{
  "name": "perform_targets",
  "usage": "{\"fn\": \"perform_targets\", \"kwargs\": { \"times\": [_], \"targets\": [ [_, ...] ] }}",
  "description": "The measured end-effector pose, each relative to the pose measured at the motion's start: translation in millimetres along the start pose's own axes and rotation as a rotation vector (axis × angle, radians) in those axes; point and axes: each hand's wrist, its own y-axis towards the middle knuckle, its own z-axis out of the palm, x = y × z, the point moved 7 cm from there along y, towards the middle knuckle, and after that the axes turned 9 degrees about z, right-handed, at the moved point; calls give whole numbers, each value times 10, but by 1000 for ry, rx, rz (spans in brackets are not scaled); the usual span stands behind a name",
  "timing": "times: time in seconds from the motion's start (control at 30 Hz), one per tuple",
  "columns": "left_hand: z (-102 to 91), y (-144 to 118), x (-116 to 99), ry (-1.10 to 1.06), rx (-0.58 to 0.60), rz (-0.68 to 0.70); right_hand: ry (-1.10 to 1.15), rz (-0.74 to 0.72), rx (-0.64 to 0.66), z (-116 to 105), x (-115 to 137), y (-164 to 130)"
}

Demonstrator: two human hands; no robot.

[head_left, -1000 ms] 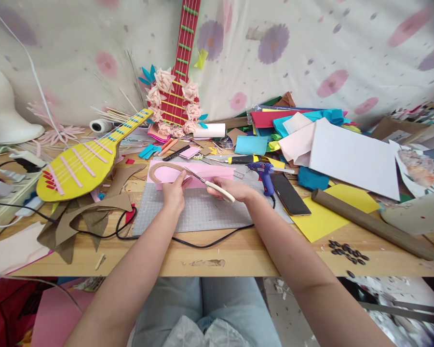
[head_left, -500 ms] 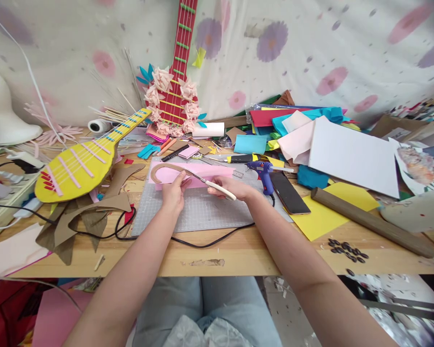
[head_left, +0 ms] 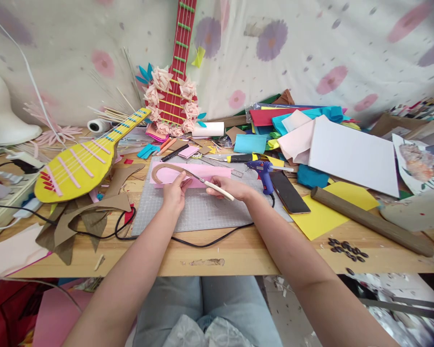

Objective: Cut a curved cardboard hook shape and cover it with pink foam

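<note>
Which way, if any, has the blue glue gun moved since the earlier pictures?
No. The blue glue gun keeps its place relative to the black phone beside it; both only shift together very slightly in the view.

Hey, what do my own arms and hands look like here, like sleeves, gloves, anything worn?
Your left hand and right hand are ungloved, with no ring, watch or bracelet showing. The arms are bare, no sleeves in view.

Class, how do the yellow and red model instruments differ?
The yellow instrument slants low; the red instrument stands nearly upright. The yellow one has blue frets; the red one has green frets. Pale flowers edge the red one; the yellow one has none. Both are stringed.
</note>
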Motion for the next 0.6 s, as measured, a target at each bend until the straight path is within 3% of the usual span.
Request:
{"fn": "perform_targets", "kwargs": {
  "times": [0.6],
  "targets": [
    [7,-12,20,19,25,-1,15,-9,-30,-25,49,-45]
  ]
}}
